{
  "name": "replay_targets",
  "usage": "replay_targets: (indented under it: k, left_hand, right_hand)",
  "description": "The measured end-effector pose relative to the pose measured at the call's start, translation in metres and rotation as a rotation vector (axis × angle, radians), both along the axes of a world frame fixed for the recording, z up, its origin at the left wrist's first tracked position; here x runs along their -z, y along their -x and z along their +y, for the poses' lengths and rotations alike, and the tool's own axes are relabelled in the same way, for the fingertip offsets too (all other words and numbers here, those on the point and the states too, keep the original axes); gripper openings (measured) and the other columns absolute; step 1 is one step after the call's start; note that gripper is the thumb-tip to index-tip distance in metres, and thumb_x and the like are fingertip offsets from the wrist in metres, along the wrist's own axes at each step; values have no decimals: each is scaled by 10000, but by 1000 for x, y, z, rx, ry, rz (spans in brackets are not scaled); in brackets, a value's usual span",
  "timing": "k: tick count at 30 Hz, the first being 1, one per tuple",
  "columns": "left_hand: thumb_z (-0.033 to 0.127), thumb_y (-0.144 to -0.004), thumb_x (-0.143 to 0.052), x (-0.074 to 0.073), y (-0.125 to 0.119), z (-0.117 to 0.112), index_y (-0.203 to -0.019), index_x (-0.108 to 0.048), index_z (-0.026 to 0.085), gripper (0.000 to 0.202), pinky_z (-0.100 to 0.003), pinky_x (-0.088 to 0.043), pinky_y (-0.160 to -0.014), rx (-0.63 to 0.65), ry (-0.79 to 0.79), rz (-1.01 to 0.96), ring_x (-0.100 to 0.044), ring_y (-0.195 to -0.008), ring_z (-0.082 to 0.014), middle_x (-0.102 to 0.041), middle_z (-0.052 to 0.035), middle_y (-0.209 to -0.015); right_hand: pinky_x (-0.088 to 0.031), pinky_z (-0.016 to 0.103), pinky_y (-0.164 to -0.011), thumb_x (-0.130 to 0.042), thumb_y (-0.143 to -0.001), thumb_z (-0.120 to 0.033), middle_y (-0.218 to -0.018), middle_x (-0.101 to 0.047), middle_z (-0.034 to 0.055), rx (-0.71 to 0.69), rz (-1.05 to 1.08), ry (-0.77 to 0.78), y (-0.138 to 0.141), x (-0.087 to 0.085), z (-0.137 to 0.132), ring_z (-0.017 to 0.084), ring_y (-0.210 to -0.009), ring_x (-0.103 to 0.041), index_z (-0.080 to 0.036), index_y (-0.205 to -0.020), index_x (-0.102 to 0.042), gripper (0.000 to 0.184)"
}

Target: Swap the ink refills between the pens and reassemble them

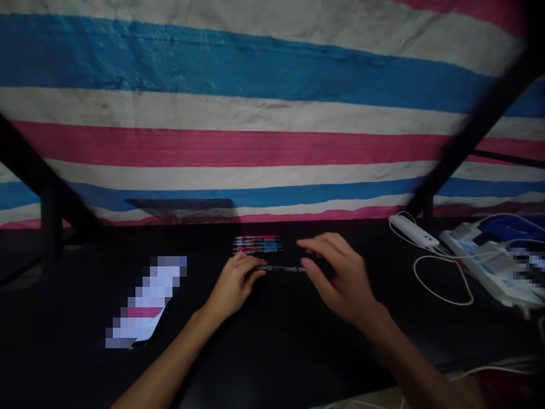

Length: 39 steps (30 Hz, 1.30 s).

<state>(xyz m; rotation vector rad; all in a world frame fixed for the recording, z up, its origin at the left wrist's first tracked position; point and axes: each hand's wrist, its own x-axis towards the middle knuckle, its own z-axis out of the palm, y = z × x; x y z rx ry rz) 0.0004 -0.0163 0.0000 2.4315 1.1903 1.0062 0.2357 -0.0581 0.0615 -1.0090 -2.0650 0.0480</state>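
We see the left hand [237, 282] low on the black table [272, 341], its fingers curled around the left end of a dark pen [281, 268], which lies flat and runs from 9 o'clock to 3 o'clock across the middle of the table. The right hand [336, 275] is at 3 o'clock from the left one, blurred, with its fingers spread and loose and nothing in its grip. It hangs over the right end of the dark pen, and we cannot tell whether it touches it.

Just beyond the dark pen, at 12 o'clock from the left hand, a small row of coloured pens [256, 244] lies side by side, close to the table's far edge. At 9 o'clock from the left hand, well apart, lies a blurred sheet of paper [147, 301]. Out at 3 o'clock from the right hand, a white power bank [415, 232] sits near the far edge, with a white cable [443, 287] looping toward us, and beside it a white box [481, 258]. A striped sheet [272, 113] in blue, pink and white hangs behind the table.
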Motion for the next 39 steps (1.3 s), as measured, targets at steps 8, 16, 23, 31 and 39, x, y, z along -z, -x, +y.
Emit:
replay_targets:
  k: [8,16,23,31,39]
  left_hand:
    - [233,-888,-500,-5,2,0,-1041,-600,225,182,-379,-407,-785,-131,-206,212,-528,-935,-227,-662,-48,-986]
    - [177,-861,-455,-12,-15,-11,-885,-599,157,148,-429,-353,-822,-251,-434,556,-508,-914,-265,-612,-100,-913]
    - [240,-883,-455,-5,-13,-11,-671,-546,186,236,-365,-304,-639,-335,-549,534,-490,-718,-227,-569,-65,-678]
    - [243,-888,-469,2,-16,-7,-575,-537,192,325,-347,-261,-603,-375,-583,502,-498,-613,-186,-562,-29,-548]
    - [102,-742,-496,6,-11,-4,-545,-570,187,228,-367,-276,-602,-334,-417,571,-550,-590,-215,-624,-56,-546]
  right_hand:
    - [-261,200,-431,-448,-907,-466,-519,-445,-32,-214,228,1026,-2,55,58,70,-438,-366,-135,-773,-648,409]
    - [-136,149,-382,-604,-850,-373,-521,-303,-81,-553,878,1646,6,61,42,36,-428,-190,-104,-845,-594,269]
    - [-167,145,-378,-525,-905,-381,-506,-334,-65,-680,808,1817,13,64,29,29,-409,-231,-65,-855,-623,334]
    - [-118,162,-384,-636,-830,-349,-486,-335,-76,-594,886,1673,22,61,24,22,-410,-192,-75,-819,-624,274]
    - [-163,228,-432,-601,-826,-356,-500,-377,-49,-302,527,1086,33,66,15,61,-432,-268,-120,-720,-644,262]
